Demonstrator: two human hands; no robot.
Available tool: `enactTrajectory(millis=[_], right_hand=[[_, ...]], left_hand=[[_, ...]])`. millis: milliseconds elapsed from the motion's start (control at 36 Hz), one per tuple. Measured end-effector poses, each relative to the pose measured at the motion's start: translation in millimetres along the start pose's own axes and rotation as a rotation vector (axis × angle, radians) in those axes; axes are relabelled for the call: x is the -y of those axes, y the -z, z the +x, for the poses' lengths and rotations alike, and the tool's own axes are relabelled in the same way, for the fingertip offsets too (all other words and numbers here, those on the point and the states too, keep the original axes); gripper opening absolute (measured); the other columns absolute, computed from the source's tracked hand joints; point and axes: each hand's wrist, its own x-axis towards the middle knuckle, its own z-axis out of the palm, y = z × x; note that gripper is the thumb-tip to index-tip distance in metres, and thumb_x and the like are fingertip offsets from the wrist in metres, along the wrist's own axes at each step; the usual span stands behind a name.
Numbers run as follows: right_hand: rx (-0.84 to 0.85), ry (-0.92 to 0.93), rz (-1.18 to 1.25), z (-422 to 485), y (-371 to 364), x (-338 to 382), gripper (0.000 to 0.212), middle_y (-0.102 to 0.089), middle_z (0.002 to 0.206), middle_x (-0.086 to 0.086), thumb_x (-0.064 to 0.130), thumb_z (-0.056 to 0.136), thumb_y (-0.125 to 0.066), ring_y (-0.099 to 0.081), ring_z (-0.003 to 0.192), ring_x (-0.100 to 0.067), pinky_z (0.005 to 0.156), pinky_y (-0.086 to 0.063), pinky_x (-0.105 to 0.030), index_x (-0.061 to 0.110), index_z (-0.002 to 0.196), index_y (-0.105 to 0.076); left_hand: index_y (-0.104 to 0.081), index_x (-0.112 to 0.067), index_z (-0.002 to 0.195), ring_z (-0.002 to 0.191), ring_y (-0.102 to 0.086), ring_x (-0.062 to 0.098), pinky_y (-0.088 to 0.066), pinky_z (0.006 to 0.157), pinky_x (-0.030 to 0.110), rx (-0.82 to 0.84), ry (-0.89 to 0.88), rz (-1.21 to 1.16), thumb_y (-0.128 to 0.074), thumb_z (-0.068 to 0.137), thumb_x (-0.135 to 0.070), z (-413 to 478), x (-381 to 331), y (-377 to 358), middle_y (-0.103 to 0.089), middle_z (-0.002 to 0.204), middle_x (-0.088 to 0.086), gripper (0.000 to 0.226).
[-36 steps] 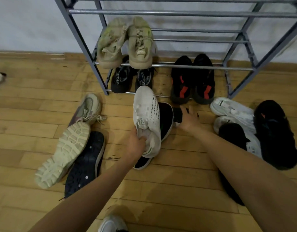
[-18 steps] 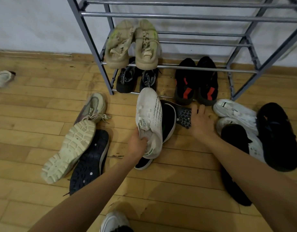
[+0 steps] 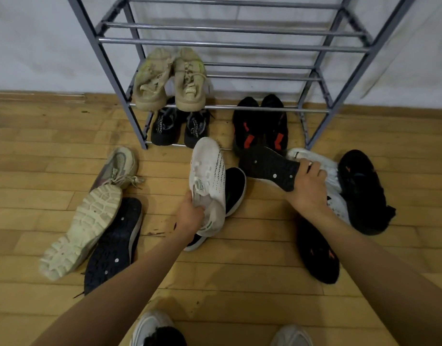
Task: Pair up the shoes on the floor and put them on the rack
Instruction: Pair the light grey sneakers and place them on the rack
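My left hand grips the heel opening of a white knit sneaker, held toe-up in front of the grey metal rack. My right hand holds a second shoe by its heel, its dark studded sole turned up toward me. A black shoe with a white rim lies on the floor behind the white sneaker. On the rack sit a beige pair, a black lettered pair and a black pair with red marks.
Left on the wooden floor lie a grey-beige sneaker, an overturned shoe with a cream lugged sole and a dark-soled shoe. Right of my hand are white shoes and black shoes. My feet show at the bottom.
My right hand closed on the dark-soled shoe by the rack and lifted it, sole up. My left hand kept its hold on the white sneaker. The camera tilted upward.
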Motion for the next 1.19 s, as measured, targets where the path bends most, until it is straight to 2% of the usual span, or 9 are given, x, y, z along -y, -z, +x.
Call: enactTrajectory(millis=[83, 194, 306, 444, 639, 750, 889, 1056, 1194], right_hand=[[0.04, -0.104, 0.241, -4, 1, -12, 0.101, -0.032, 0.135, -0.023, 0.046, 0.067, -0.079, -0.039, 0.119, -0.042, 0.089, -0.043, -0.045, 0.001, 0.139, -0.023], [0.328, -0.406, 0.838, -10, 9, -18, 0.1, -0.046, 0.132, -0.013, 0.042, 0.064, -0.081, -0.053, 0.113, -0.031, 0.084, -0.055, -0.042, 0.008, 0.141, -0.028], [0.647, -0.649, 1.352, -19, 11, -25, 0.065, -0.061, 0.112, -0.01, 0.033, 0.07, -0.079, -0.062, 0.099, -0.027, 0.077, -0.057, -0.044, 0.014, 0.126, -0.052], [0.792, -0.745, 1.739, -24, -5, -34, 0.039, -0.067, 0.11, -0.01, 0.039, 0.08, -0.07, -0.064, 0.1, -0.027, 0.069, -0.058, -0.043, 0.018, 0.112, -0.063], [0.924, -0.79, 1.786, -32, -35, -28, 0.042, -0.061, 0.119, -0.014, 0.04, 0.089, -0.048, -0.056, 0.109, -0.031, 0.084, -0.05, -0.047, 0.018, 0.123, -0.058], [0.846, -0.815, 1.706, -33, -44, -24, 0.051, -0.057, 0.128, -0.013, 0.05, 0.088, -0.055, -0.052, 0.119, -0.033, 0.098, -0.043, -0.053, 0.02, 0.129, -0.054], [0.601, -0.707, 1.483, -36, -47, -19, 0.039, -0.058, 0.127, -0.014, 0.03, 0.093, -0.055, -0.059, 0.106, -0.033, 0.071, -0.055, -0.047, 0.018, 0.129, -0.053], [0.6, -0.528, 1.589, -46, -37, -6, 0.033, -0.068, 0.115, -0.006, 0.034, 0.094, -0.054, -0.067, 0.097, -0.023, 0.062, -0.055, -0.034, 0.023, 0.125, -0.059], [0.761, -0.437, 1.67, -55, -28, 19, 0.028, -0.071, 0.105, -0.005, 0.031, 0.096, -0.049, -0.069, 0.091, -0.021, 0.066, -0.059, -0.038, 0.02, 0.118, -0.062]], left_hand=[[-0.049, -0.008, 0.127, 0.07, -0.056, 0.019, -0.043, 0.055, 0.025, 0.004, -0.004, 0.005, -0.043, 0.089, 0.001, 0, 1, -1, -0.062, 0.086, 0.008, 0.039], [-0.052, -0.01, 0.121, 0.072, -0.056, 0.015, -0.042, 0.054, 0.022, 0.027, -0.008, -0.009, -0.043, 0.09, 0.003, -2, 1, -5, -0.062, 0.088, 0.003, 0.035], [-0.054, -0.009, 0.116, 0.063, -0.052, 0.01, -0.039, 0.05, 0.02, 0.034, -0.022, -0.026, -0.042, 0.089, 0.005, -5, 1, -11, -0.057, 0.075, -0.002, 0.033], [-0.051, -0.012, 0.118, 0.066, -0.054, 0.01, -0.037, 0.051, 0.021, 0.008, -0.02, -0.01, -0.047, 0.09, -0.003, -3, 4, -6, -0.058, 0.079, -0.004, 0.03], [-0.044, -0.016, 0.121, 0.069, -0.055, 0.018, -0.041, 0.057, 0.031, -0.052, 0.024, 0.088, -0.052, 0.09, -0.022, 6, 19, 7, -0.062, 0.091, 0.007, 0.032], [-0.046, -0.018, 0.108, 0.076, -0.058, 0.021, -0.048, 0.068, 0.037, -0.018, -0.005, 0.138, -0.05, 0.092, -0.023, 4, 18, 2, -0.059, 0.085, 0.001, 0.017], [-0.047, -0.008, 0.108, 0.068, -0.05, 0.015, -0.035, 0.052, 0.025, 0.026, -0.053, 0.219, -0.045, 0.095, -0.015, -1, 9, -15, -0.057, 0.1, 0.012, 0.015], [-0.039, 0.006, 0.128, 0.115, -0.041, 0.036, -0.037, 0.091, 0.039, 0.035, -0.062, 0.471, -0.036, 0.098, -0.01, 1, 6, -16, -0.043, 0.13, 0.026, 0.034], [-0.049, -0.001, 0.127, 0.119, -0.041, 0.03, -0.027, 0.1, 0.033, -0.121, -0.271, 0.43, -0.036, 0.101, -0.024, -7, -2, -9, -0.05, 0.128, 0.017, 0.037]])
